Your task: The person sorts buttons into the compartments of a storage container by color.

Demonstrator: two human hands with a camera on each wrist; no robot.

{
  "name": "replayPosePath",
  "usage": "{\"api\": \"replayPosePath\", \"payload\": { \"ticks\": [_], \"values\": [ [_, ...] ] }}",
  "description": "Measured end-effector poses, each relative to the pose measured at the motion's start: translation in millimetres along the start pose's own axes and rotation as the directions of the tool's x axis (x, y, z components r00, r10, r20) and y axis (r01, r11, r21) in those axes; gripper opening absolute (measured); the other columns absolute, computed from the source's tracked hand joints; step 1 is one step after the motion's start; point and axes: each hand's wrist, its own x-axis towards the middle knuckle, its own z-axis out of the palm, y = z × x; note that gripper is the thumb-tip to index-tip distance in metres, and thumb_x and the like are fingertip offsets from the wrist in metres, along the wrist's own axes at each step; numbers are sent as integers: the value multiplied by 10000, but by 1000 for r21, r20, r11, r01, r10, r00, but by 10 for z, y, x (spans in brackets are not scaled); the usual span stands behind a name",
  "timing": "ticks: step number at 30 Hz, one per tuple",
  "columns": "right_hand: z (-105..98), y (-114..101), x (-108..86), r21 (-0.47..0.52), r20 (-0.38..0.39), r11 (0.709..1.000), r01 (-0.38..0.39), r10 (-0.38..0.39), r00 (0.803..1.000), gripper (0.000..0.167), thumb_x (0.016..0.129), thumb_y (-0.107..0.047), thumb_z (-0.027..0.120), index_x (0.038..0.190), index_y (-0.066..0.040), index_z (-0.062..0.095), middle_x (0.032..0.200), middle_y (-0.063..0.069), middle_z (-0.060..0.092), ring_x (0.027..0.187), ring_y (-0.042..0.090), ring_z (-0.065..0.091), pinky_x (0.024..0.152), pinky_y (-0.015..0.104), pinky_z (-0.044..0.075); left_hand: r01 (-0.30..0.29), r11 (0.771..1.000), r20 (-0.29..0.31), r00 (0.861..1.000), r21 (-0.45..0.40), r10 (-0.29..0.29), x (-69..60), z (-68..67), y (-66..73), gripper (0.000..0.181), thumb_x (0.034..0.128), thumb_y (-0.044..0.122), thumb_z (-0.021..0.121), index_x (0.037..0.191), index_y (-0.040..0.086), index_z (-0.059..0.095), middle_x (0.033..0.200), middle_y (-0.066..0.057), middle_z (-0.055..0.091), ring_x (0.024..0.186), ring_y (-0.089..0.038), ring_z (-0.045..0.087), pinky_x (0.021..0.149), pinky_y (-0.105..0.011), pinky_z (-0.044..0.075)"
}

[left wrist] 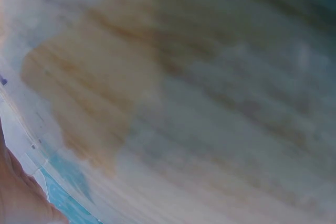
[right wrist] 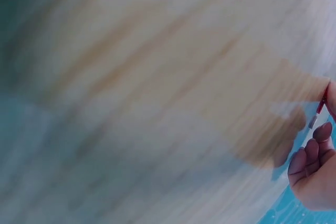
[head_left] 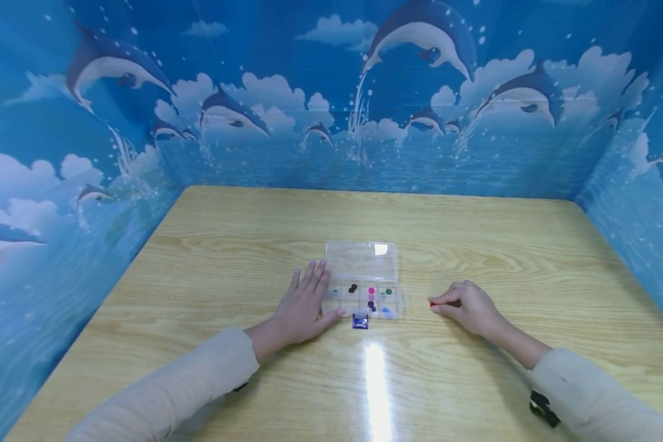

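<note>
A clear plastic compartment box (head_left: 345, 305) lies on the table with its lid (head_left: 361, 261) folded back. Small round pieces sit in its compartments: black ones (head_left: 353, 288), a pink one (head_left: 371, 291), a green one (head_left: 388, 292) and others. Against the box's left side, my left hand (head_left: 301, 307) rests with fingers straight and thumb stretched along the front edge. To the right of the box, apart from it, my right hand (head_left: 471, 308) pinches a small red piece (head_left: 432, 304) between thumb and forefinger. Its exact kind is too small to tell; in the right wrist view it is partly hidden.
A small dark-blue square item (head_left: 360, 321) lies at the box's front edge. The wood-grain table (head_left: 243, 245) carries a bright light reflection in front. A blue dolphin-print curtain (head_left: 331, 159) encloses the table's back and sides.
</note>
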Motion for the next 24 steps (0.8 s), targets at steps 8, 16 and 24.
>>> {"api": "replayPosePath", "payload": {
  "ticks": [8, 16, 24],
  "values": [
    [21, 2, 1, 2, -29, 1000, 3, -3, 1000, 80, 719, -83, 761, 797, -65, 757, 697, 0, 676, 624, 16, 459, 537, 206, 350, 3, 1000, 0, 1000, 1, -3, 4, 6, -3, 840, 928, 591, 327, 1470, -18, 130, 1551, -173, 45, 1439, -338, 74, 1160, -533, 85],
    [24, -6, 5, -8, -26, 1000, -27, 27, 999, 58, 735, -71, 744, 791, -81, 757, 673, -33, 648, 623, 11, 401, 543, 200, 345, 5, 1000, 0, 1000, 10, -5, 3, 6, 0, 839, 926, 593, 328, 1470, -16, 135, 1551, -174, 52, 1439, -335, 76, 1161, -530, 90],
    [14, -19, 13, -14, -40, 999, -34, 34, 999, 43, 759, -103, 736, 784, -71, 748, 680, -41, 648, 634, 19, 386, 545, 199, 324, 4, 1000, -2, 1000, 6, -4, 3, 8, -2, 840, 926, 591, 330, 1469, -20, 136, 1551, -176, 54, 1438, -337, 75, 1159, -534, 94]
  ]
}}
